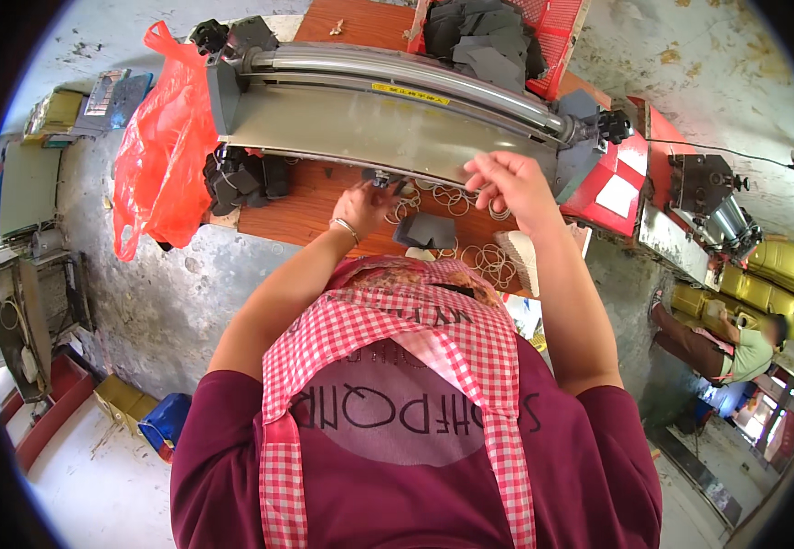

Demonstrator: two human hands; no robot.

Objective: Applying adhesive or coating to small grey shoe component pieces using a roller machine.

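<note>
"Though I can't tell whether your left hand [365, 207] grips, your right hand's fingers [498, 166] look loosely curled, empty."

"Dark pad [426, 231] on the table [278, 218], between your wrists: likely light, flexible; pinch its edges."

Widest lane I find at table [301, 225] level: bare wood left of the left hand [363, 208], bounded by a dark bundle [241, 180] and, farther out, a red plastic bag [164, 160]. Straight ahead, the metal plate [342, 128] limits me; its front edge runs across the reach of both hands. Depth underneath: I cannot judge. Over the plate, its flat top gives me room up to the steel roller [397, 75], which spans the width. Between left hand and right hand [514, 190], a grey stack [426, 231] and loose pale loops [487, 265] obstruct a low pass. Near right: a pale stack [519, 258] narrows my way.
</note>
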